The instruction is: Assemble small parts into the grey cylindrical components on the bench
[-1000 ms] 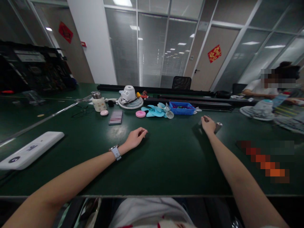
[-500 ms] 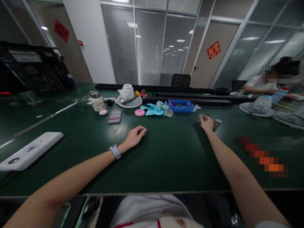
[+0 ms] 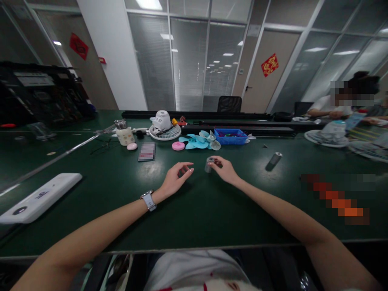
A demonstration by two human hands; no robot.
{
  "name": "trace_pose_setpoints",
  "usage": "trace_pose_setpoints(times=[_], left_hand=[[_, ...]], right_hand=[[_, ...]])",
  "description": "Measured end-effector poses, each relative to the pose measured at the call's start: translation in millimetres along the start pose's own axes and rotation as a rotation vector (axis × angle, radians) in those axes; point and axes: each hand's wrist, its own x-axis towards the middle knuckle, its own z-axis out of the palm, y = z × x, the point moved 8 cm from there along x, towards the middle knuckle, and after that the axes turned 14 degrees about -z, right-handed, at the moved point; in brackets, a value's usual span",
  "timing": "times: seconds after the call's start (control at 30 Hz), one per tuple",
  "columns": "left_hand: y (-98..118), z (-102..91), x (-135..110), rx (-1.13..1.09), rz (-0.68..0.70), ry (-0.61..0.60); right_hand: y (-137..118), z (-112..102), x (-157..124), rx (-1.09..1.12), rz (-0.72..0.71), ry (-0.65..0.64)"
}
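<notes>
My right hand [image 3: 223,169] grips a small silver metal cylinder [image 3: 208,165] between thumb and fingers, a little right of the table's middle. The cylinder is roughly upright, its exact kind too blurred to tell. My left hand [image 3: 179,178], a watch on its wrist, hovers across from it with fingers apart and nothing in them. A similar silver cylinder [image 3: 275,159] stands tilted or lies on the table farther right; I cannot tell which. Behind my hands are a round pink case [image 3: 178,146] and several light-blue fan blades [image 3: 197,141].
At the back stand a blue tray [image 3: 230,137], a white fan part [image 3: 163,125] and a patterned bottle [image 3: 123,133]. A white power strip-like box [image 3: 42,197] lies at the left. Fan parts [image 3: 330,135] and a seated person [image 3: 332,103] are at the right.
My right hand has moved left toward the table's middle, bringing one silver cylinder along; the other stays at the right. My left hand's fingers have spread a little.
</notes>
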Motion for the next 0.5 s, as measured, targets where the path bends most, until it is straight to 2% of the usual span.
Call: trace_pose_setpoints(times=[0.07,0.17,0.4,0.5], left_hand=[[8.3,3.3,-5.1,-0.009,0.039,-0.031],[13.7,8.6,-7.8,0.017,0.074,-0.076],[15.6,14.0,3.7,0.061,0.067,-0.092],[23.6,14.2,5.8,0.064,0.088,-0.088]], right_hand=[[-26.8,30.3,-9.1,0.082,-0.035,-0.119],[-47.0,51.7,-20.2,0.148,-0.038,-0.214],[-43.8,56.4,-26.7,0.175,-0.033,-0.210],[-43.6,58.1,-27.4,0.171,-0.047,-0.225]])
